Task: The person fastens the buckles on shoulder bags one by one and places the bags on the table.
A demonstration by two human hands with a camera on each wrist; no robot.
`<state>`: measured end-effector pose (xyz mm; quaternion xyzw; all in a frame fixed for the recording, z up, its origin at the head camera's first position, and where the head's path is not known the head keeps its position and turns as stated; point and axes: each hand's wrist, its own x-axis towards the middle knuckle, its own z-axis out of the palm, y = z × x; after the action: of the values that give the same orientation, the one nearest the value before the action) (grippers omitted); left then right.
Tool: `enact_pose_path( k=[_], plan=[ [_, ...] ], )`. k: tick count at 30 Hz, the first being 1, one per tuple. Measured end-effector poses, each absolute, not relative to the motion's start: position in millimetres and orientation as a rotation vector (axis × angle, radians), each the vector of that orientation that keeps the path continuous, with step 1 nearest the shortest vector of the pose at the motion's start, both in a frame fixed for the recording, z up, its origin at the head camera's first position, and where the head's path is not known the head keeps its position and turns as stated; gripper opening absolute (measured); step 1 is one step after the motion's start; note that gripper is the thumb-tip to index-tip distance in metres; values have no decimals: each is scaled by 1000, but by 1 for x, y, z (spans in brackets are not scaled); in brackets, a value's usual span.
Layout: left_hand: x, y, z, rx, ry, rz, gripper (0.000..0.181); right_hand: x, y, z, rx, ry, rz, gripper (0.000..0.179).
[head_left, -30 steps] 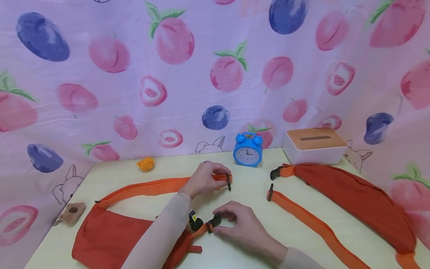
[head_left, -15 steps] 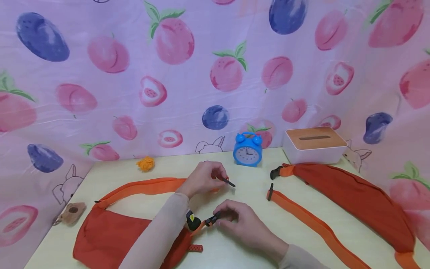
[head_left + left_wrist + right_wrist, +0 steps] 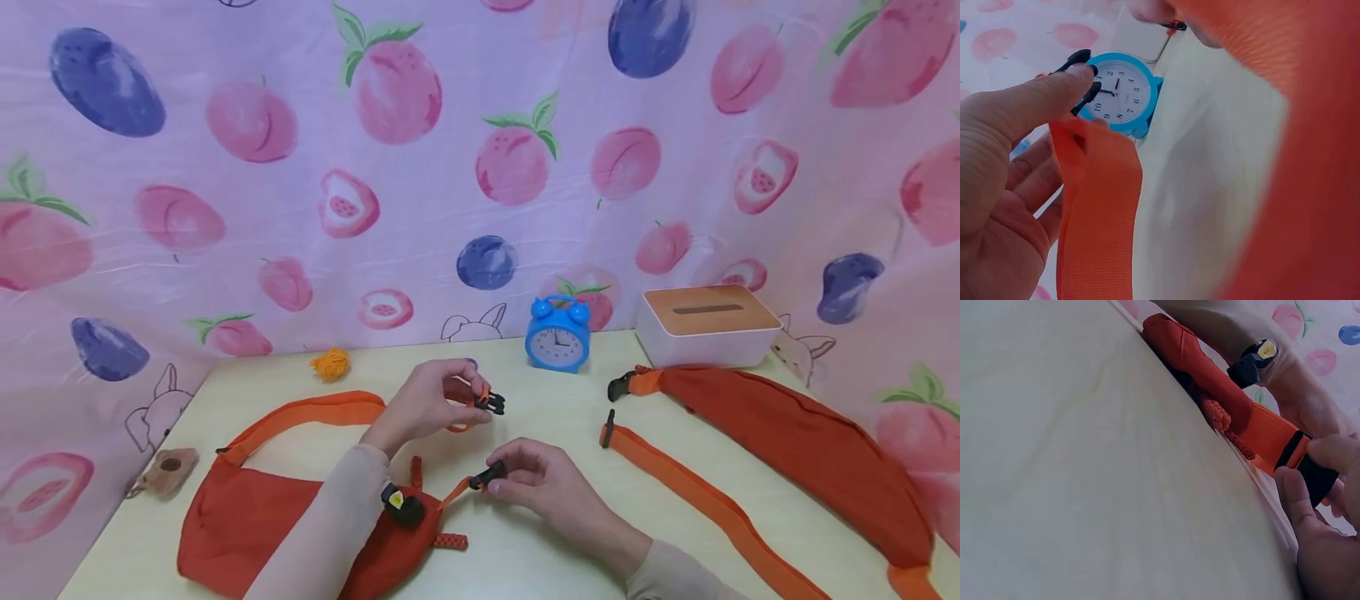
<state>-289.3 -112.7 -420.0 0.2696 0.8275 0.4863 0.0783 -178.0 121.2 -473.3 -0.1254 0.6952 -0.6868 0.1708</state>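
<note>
My left hand (image 3: 435, 404) pinches the black pronged buckle half (image 3: 491, 402) at the end of the orange strap (image 3: 330, 410), with the prongs pointing right. Below and to its right, my right hand (image 3: 551, 483) pinches the black socket half of the buckle (image 3: 487, 475) between thumb and fingers. A short orange webbing piece (image 3: 1104, 206) hangs from the left hand in the left wrist view. In the right wrist view the socket half (image 3: 1317, 480) sits on its own short strap (image 3: 1269, 430). Both belong to the left red waist bag (image 3: 255, 525). The two buckle halves are apart.
A second red waist bag (image 3: 795, 450) lies at the right, its buckle (image 3: 621, 387) undone and its strap (image 3: 705, 492) stretched forward. At the back stand a blue alarm clock (image 3: 558, 335) and a tissue box (image 3: 708, 325). An orange yarn ball (image 3: 331, 364) and brown plush charm (image 3: 168, 472) lie left.
My left hand has drawn slightly left and turned the pronged half from edge-on to prongs rightward. My right hand has raised the socket half a little and turned it.
</note>
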Motion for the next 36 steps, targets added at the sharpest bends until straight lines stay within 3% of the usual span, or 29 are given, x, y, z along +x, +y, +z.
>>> enact_pose_path(
  k=[4,10,19,30,36],
  plan=[
    [-282,-123,-424,754,2471,1505,32,-180,122,-474,-326,1990,-1949,40],
    [-272,-134,-427,824,2443,1547,33,-180,120,-476,-348,1942,-2016,35],
    [-259,-145,-429,753,2360,1624,49,-176,120,-473,-370,1867,-2048,34],
    [-261,-146,-441,814,2226,1705,53,-176,119,-476,-305,1824,-2090,55],
    [-260,-148,-442,769,2187,1717,59,-176,119,-475,-345,1782,-2075,43]
  ],
)
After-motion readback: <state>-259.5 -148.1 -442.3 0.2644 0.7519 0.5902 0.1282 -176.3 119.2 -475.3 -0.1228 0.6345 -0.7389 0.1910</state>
